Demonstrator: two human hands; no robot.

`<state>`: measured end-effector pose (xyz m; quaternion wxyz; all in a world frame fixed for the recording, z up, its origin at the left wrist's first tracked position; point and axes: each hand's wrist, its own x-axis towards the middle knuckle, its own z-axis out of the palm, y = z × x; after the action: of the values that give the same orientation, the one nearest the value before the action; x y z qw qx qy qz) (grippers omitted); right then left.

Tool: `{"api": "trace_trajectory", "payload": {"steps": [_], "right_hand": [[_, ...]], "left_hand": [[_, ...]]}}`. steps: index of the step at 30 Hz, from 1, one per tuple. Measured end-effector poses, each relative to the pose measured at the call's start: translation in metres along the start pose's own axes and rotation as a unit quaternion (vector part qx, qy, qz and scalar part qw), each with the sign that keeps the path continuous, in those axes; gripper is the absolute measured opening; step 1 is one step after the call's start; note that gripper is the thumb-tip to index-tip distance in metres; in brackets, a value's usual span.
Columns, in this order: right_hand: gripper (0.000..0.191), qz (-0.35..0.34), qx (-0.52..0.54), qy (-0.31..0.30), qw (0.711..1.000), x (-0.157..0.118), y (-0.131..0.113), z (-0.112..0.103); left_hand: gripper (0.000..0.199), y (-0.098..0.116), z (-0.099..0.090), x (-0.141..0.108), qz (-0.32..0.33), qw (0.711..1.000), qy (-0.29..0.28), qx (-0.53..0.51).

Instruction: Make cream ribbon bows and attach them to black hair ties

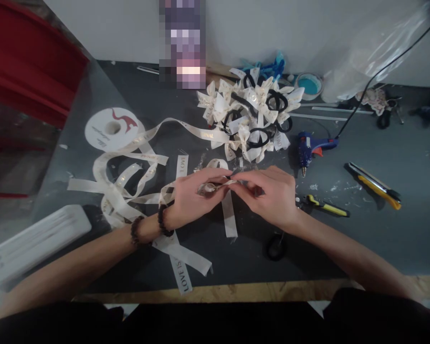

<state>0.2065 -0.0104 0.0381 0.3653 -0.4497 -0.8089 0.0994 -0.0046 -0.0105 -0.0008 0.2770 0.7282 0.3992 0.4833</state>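
Left hand (197, 191), its fingers clamped on a folded cream ribbon (229, 183), meets the right hand (268, 193), fingertips pinching the same ribbon, above a dark table (236, 267), nearer than the heaped bows (251, 114).

Dim, flat, cool light covers the dark table (344, 258), leaving soft shadows, as under the yellow cutter (375, 187) at right. Streaky glare crosses the clear plastic (390, 48) at far right. Lettering on the ribbon (180, 272) looks slightly soft; the outer edges blur and stretch (a pixelated patch (184, 45) sits far, left of centre).
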Motion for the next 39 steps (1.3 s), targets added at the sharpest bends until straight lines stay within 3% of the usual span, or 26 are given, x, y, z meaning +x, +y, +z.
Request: {"api": "trace_trajectory", "payload": {"steps": [6,10,16,21,30,39], "right_hand": [[0.011,0.023,-0.002,0.002,1.0,-0.001,0.001,0.002],[0.011,-0.074,-0.061,0.014,0.995,-0.004,0.008,0.0],[0.018,-0.189,-0.122,-0.049,0.973,-0.004,0.012,-0.007],[0.026,-0.143,-0.089,-0.109,0.98,0.002,0.004,-0.01],[0.021,-0.109,-0.128,-0.1,0.981,-0.005,0.0,-0.006],[0.027,-0.198,-0.191,-0.094,0.957,0.0,-0.002,-0.007]], "left_hand": [[0.035,-0.003,0.0,0.001,0.008,1.0,-0.002,0.022],[0.033,-0.003,-0.001,0.001,0.0,1.0,-0.011,0.008],[0.034,-0.003,0.0,0.002,-0.027,0.999,-0.023,-0.038],[0.033,-0.001,0.0,0.004,-0.071,0.996,-0.018,-0.057],[0.034,-0.002,0.004,-0.004,0.003,0.999,0.011,0.035],[0.043,-0.001,0.003,-0.001,0.003,0.999,-0.034,0.03]]}}
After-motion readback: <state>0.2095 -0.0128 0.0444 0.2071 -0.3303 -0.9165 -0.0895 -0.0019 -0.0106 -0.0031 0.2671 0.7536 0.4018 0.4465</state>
